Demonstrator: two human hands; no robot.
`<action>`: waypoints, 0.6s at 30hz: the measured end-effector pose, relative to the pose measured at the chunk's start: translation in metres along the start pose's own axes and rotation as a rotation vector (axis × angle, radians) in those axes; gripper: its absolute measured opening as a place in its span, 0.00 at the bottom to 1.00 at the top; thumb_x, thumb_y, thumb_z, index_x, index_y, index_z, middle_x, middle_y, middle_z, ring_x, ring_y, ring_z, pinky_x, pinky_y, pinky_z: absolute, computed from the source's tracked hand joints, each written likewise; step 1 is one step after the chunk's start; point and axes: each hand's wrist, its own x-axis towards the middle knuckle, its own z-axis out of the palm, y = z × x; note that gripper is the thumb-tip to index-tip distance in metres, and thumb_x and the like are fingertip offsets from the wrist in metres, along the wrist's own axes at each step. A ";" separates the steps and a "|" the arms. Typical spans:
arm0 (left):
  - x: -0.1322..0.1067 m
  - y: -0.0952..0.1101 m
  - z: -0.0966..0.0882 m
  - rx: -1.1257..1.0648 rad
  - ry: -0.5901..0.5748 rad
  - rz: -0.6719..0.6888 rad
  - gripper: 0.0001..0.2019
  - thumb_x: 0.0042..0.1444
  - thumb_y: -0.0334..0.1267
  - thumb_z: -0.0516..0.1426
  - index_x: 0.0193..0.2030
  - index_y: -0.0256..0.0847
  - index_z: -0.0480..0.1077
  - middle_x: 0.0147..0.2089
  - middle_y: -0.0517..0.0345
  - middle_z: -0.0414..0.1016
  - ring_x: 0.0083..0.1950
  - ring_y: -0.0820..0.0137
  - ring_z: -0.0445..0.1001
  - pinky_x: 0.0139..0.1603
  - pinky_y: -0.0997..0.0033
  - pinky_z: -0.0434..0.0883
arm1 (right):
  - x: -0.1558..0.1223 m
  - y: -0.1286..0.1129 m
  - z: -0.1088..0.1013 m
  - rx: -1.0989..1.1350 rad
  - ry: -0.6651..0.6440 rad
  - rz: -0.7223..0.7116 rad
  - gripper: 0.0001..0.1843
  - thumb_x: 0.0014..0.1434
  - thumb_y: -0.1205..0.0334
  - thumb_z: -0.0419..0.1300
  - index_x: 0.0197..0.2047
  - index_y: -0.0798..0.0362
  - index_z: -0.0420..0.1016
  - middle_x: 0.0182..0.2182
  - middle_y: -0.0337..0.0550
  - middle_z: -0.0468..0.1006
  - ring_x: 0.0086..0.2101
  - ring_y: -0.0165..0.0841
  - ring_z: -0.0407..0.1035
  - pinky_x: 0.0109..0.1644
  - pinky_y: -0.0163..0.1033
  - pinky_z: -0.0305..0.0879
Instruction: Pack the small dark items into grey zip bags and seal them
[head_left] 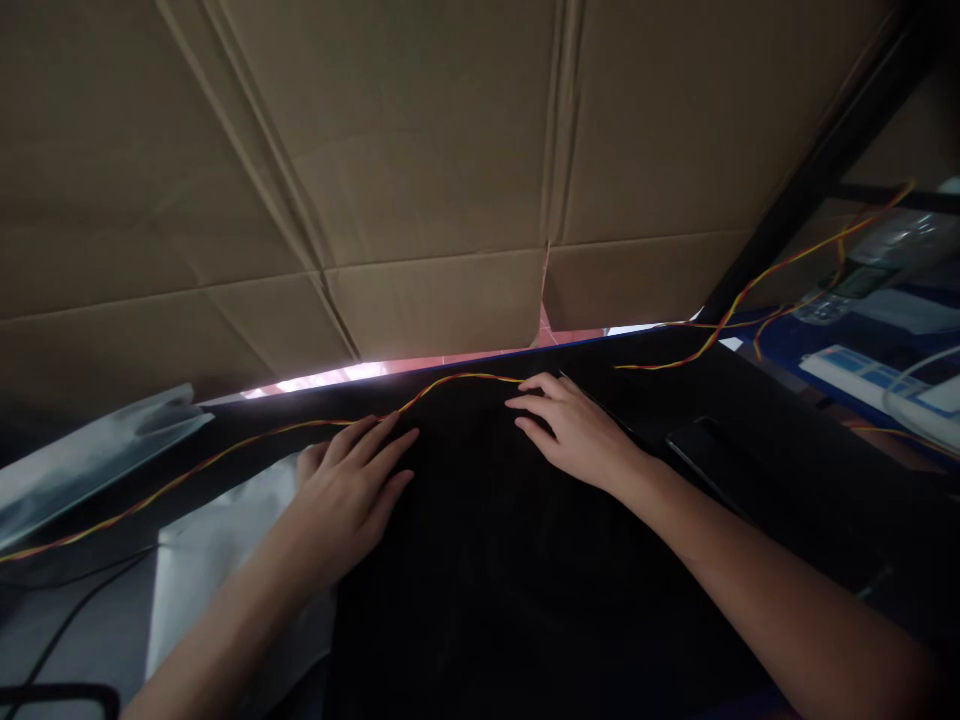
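Flattened cardboard (420, 150) fills the far wall, creased. Thin strip of bright light (337, 377) under its lower edge. Black frame post (810, 165) slants at right. Dark table (787, 470) below; room dim.

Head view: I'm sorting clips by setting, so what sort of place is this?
Probably an electronics or assembly workbench. A long red-and-yellow wire runs across a black mat under both flat hands, left hand and right hand; flattened cardboard screens the back, and silvery bags lie at left.
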 end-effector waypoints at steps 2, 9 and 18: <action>0.001 -0.001 -0.001 -0.002 -0.009 0.005 0.24 0.77 0.48 0.47 0.71 0.47 0.72 0.73 0.47 0.74 0.72 0.39 0.69 0.61 0.30 0.69 | 0.000 0.003 0.001 -0.001 -0.017 -0.009 0.16 0.74 0.63 0.58 0.58 0.48 0.84 0.59 0.50 0.80 0.58 0.48 0.74 0.66 0.63 0.70; 0.004 0.000 -0.012 0.005 0.049 -0.034 0.21 0.76 0.40 0.46 0.67 0.47 0.74 0.68 0.48 0.78 0.67 0.42 0.74 0.56 0.35 0.69 | 0.001 0.006 0.001 0.067 -0.016 -0.009 0.07 0.71 0.66 0.62 0.47 0.48 0.82 0.59 0.45 0.82 0.61 0.43 0.74 0.69 0.54 0.70; 0.003 -0.011 -0.008 0.049 -0.004 -0.089 0.22 0.74 0.44 0.49 0.68 0.45 0.74 0.69 0.43 0.78 0.67 0.36 0.75 0.54 0.35 0.71 | 0.000 0.006 0.002 0.069 0.028 0.007 0.25 0.70 0.67 0.62 0.69 0.46 0.72 0.70 0.48 0.71 0.65 0.47 0.69 0.71 0.59 0.67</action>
